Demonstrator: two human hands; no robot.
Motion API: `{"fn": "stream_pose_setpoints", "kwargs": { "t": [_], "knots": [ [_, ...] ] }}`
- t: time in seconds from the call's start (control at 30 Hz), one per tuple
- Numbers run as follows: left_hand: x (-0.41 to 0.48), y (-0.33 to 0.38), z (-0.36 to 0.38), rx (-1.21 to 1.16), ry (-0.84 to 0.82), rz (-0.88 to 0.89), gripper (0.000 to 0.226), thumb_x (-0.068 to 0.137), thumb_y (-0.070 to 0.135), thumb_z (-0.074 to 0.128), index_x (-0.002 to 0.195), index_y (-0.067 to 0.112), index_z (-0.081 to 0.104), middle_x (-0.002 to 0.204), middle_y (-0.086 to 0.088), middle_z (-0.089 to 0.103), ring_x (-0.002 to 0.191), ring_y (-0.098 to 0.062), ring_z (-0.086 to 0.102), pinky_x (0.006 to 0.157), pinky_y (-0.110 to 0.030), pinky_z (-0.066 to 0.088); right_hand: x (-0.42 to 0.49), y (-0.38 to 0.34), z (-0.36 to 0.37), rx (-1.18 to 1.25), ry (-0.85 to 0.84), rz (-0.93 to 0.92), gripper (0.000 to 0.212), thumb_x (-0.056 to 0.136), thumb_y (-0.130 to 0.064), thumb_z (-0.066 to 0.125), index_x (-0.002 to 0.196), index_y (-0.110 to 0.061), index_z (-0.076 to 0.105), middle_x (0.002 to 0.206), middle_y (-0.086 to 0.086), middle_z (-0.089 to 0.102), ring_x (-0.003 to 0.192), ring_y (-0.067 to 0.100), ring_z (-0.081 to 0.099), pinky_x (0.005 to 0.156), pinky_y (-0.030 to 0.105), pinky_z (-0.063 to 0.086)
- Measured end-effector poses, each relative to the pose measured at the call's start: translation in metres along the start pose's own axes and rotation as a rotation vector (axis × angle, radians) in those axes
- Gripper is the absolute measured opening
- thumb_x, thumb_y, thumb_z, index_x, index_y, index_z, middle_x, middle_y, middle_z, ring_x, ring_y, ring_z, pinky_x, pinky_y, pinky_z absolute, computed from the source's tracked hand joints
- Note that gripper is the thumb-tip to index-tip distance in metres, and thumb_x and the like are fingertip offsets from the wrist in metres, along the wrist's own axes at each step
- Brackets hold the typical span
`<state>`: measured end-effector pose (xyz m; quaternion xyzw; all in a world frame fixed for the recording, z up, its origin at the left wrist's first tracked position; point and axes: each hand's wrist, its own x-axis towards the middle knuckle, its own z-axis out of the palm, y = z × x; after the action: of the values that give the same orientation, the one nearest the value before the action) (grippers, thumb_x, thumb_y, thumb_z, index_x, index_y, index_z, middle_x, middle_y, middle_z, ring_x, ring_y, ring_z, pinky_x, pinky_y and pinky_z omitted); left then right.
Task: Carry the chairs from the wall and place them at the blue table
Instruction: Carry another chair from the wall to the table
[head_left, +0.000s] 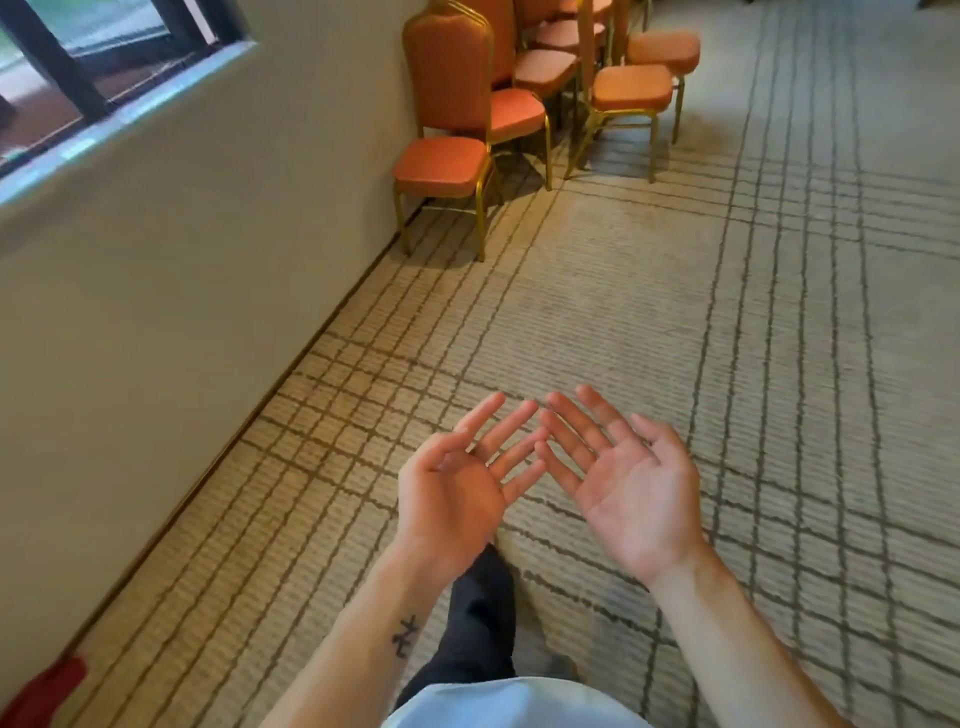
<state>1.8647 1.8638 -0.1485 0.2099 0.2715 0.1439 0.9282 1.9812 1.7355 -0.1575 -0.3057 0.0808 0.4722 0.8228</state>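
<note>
Several orange padded chairs with gold metal frames stand in a row along the beige wall at the top centre. The nearest chair (444, 156) faces me with its seat forward; another chair (631, 91) stands a little out from the wall to its right. My left hand (457, 480) and my right hand (623, 475) are held out in front of me, palms up, fingers spread, fingertips almost touching. Both hold nothing and are well short of the chairs. The blue table is out of view.
The beige wall (182, 270) runs along the left, with a window (78, 67) at the top left. Grid-patterned carpet (753, 312) stretches ahead and to the right. A red object (44, 693) lies at the bottom left by the wall.
</note>
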Motion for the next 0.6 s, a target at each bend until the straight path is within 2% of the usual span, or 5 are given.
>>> {"fn": "stream_pose_setpoints", "kwargs": {
  "t": [0.2, 0.37, 0.6],
  "knots": [
    [0.121, 0.055, 0.008, 0.036, -0.011, -0.021, 0.051, 0.099, 0.019, 0.035, 0.146, 0.009, 0.05, 0.144, -0.022, 0.058, 0.132, -0.041, 0.055, 0.111, -0.054, 0.041, 0.117, -0.036, 0.028, -0.043, 0.035, -0.026, 0.054, 0.101, -0.033, 0.037, 0.145, -0.004, 0.048, 0.144, 0.023, 0.056, 0.135, 0.037, 0.053, 0.111, 0.053, 0.04],
    [0.237, 0.129, 0.024, 0.04, -0.086, -0.037, 0.052, 0.101, 0.023, 0.033, 0.149, 0.011, 0.047, 0.146, -0.019, 0.057, 0.14, -0.04, 0.048, 0.122, -0.059, 0.027, 0.224, -0.08, 0.07, -0.08, 0.053, -0.072, 0.053, 0.102, -0.033, 0.036, 0.145, -0.005, 0.048, 0.143, 0.021, 0.058, 0.133, 0.038, 0.055, 0.115, 0.058, 0.036],
    [0.342, 0.216, 0.065, 0.062, -0.12, -0.031, 0.052, 0.1, 0.025, 0.034, 0.148, 0.013, 0.049, 0.145, -0.017, 0.058, 0.139, -0.038, 0.05, 0.12, -0.057, 0.031, 0.337, -0.123, 0.133, -0.068, 0.025, -0.07, 0.055, 0.1, -0.032, 0.036, 0.146, -0.005, 0.046, 0.143, 0.022, 0.057, 0.132, 0.039, 0.056, 0.112, 0.056, 0.038]
  ]
}}
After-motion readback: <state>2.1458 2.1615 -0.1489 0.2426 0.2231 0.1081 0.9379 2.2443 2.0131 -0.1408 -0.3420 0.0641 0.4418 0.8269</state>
